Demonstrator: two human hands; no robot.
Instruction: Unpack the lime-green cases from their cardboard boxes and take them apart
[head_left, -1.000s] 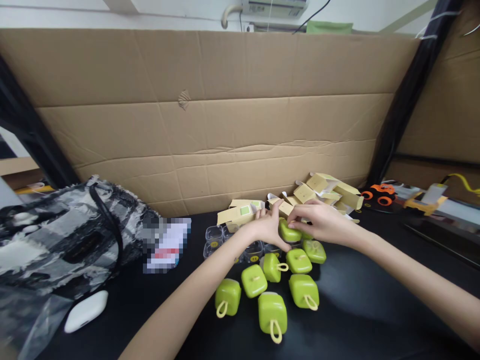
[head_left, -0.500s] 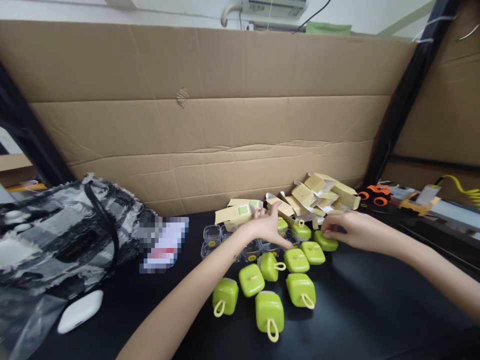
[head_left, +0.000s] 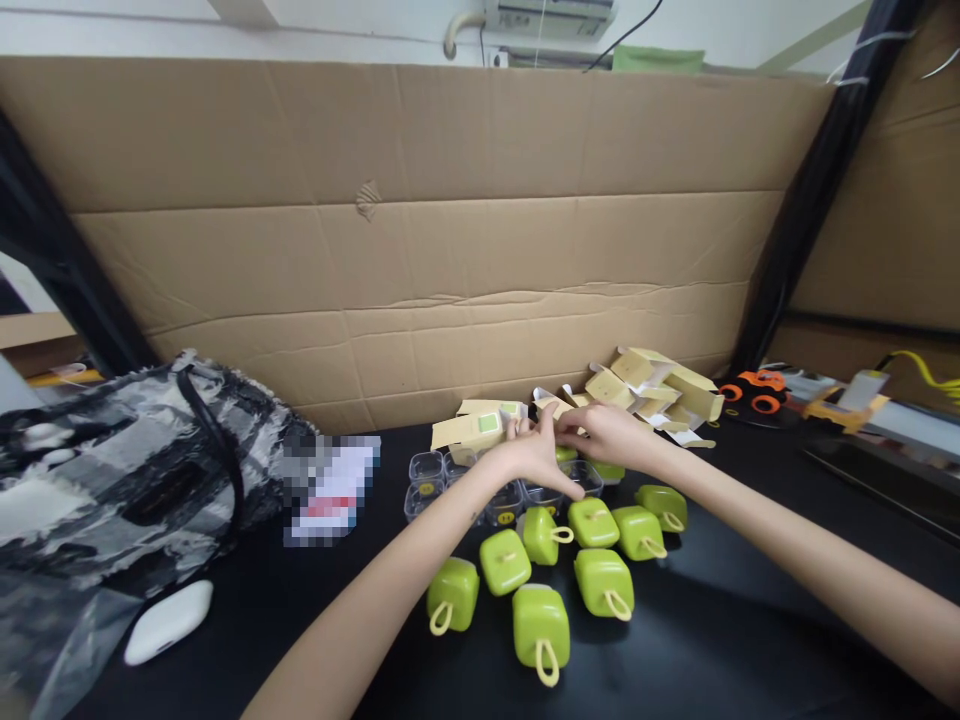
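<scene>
Two hands meet at the far end of the cluster in the head view. Our left hand [head_left: 529, 455] reaches in from the lower left, thumb stretched toward a clear cup [head_left: 579, 478], and its fingers [head_left: 517, 428] curl over something small that we cannot make out. Our right hand [head_left: 607, 437] comes in from the right, its fingers pinched together against the left ones; whether they actually grip anything is hidden. Partly under both palms sits a green case [head_left: 609, 470], half covered. Nearer to us than the fingers lie more green cases [head_left: 540, 625] with yellow loops, spread over the black desk [head_left: 712, 640]. Just beyond the fingers is a heap of small cardboard boxes [head_left: 645, 385], and to their left stand empty clear cups [head_left: 427, 470].

We judge that the step in hand is taking up or fitting a piece between both hands, over the case below them. The next move calls for a sure pinch and a steady left hand, since the cases around it sit close.
</scene>
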